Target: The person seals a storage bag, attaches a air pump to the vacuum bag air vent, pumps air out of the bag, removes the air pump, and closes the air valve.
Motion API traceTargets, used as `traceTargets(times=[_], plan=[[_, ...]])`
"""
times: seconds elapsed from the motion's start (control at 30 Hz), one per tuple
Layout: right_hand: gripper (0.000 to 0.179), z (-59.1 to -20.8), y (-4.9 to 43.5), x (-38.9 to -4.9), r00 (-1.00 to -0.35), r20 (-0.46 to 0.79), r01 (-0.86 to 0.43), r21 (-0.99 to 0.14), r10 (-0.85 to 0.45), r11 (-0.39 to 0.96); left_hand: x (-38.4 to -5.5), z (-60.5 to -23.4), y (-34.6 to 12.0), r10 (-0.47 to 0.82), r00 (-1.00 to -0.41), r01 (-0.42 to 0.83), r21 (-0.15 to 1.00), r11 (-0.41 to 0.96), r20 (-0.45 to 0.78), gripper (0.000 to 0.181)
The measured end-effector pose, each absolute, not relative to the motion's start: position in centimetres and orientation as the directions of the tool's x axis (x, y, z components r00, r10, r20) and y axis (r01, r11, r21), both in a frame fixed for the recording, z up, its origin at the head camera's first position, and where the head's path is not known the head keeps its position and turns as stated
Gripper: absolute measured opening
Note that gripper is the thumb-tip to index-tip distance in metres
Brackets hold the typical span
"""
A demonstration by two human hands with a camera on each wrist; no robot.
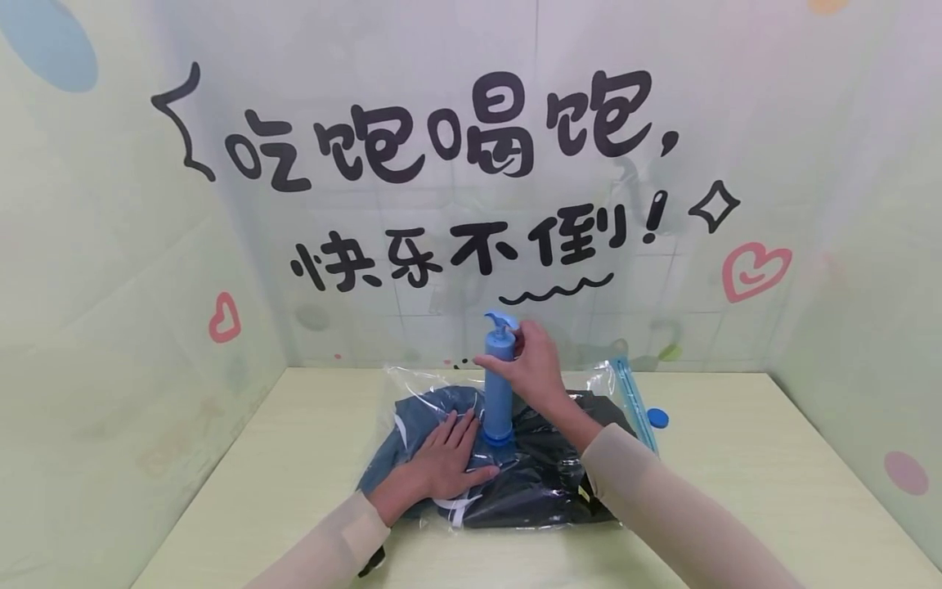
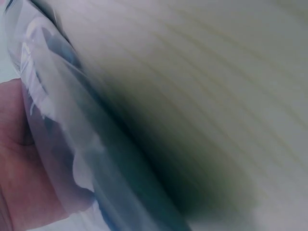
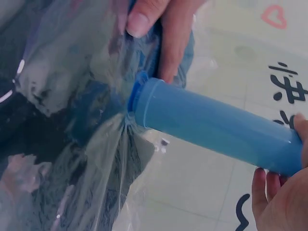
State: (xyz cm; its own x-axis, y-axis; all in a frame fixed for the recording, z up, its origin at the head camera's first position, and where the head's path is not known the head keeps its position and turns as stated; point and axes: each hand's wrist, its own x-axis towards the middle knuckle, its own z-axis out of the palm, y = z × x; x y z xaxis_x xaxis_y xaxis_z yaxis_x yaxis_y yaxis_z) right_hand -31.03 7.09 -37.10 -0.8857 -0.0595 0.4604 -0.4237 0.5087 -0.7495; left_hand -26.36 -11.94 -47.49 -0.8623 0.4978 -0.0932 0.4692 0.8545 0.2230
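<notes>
A clear vacuum storage bag (image 1: 545,491) with dark and blue-grey clothes folded inside lies on the table. On its valve stands a blue hand pump (image 1: 498,401), upright, its handle low over the barrel. My right hand (image 1: 536,372) holds the pump near the top, fingers behind and thumb across the front; in the right wrist view, fingertips (image 3: 260,192) curl against the barrel's end. Spread flat, my left hand (image 1: 445,465) presses on the bag left of the pump's base. The left wrist view shows mostly the bag's edge (image 2: 82,130) and part of the palm.
A small round blue cap (image 1: 658,418) lies on the table just right of the bag, beside its blue zip strip (image 1: 634,401). The pale wooden table (image 1: 765,491) is bounded by a printed back curtain (image 1: 471,41) and similar sides.
</notes>
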Motion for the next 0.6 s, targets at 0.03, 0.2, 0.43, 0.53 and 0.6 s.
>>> traceTargets(times=[0.03, 0.2, 0.43, 0.53, 0.6], plan=[[0.054, -37.2, 6.9, -31.0, -0.889, 0.455, -0.414, -0.755, -0.049, 0.508, -26.4, -47.5, -12.0, 0.498, -0.862, 0.469, 0.222, 0.855, -0.094, 0.095], [0.059, -37.6, 6.6, -31.1, -0.924, 0.373, -0.373, -0.839, -0.079, 0.397, -26.3, -47.5, -11.9, 0.493, -0.864, 0.463, 0.220, 0.859, -0.105, 0.095], [0.059, -37.6, 7.4, -31.6, -0.894, 0.309, -0.356, -0.929, -0.324, 0.097, -26.4, -47.6, -12.0, 0.496, -0.862, 0.469, 0.211, 0.858, -0.101, 0.095], [0.060, -36.9, 8.0, -31.8, -0.840, 0.330, -0.385, -0.922, -0.431, 0.044, -26.5, -47.7, -12.0, 0.497, -0.862, 0.471, 0.211, 0.857, -0.097, 0.096], [0.057, -36.5, 8.4, -31.9, -0.798, 0.354, -0.415, -0.910, -0.488, 0.018, -26.5, -47.7, -12.0, 0.496, -0.863, 0.468, 0.214, 0.857, -0.096, 0.096]])
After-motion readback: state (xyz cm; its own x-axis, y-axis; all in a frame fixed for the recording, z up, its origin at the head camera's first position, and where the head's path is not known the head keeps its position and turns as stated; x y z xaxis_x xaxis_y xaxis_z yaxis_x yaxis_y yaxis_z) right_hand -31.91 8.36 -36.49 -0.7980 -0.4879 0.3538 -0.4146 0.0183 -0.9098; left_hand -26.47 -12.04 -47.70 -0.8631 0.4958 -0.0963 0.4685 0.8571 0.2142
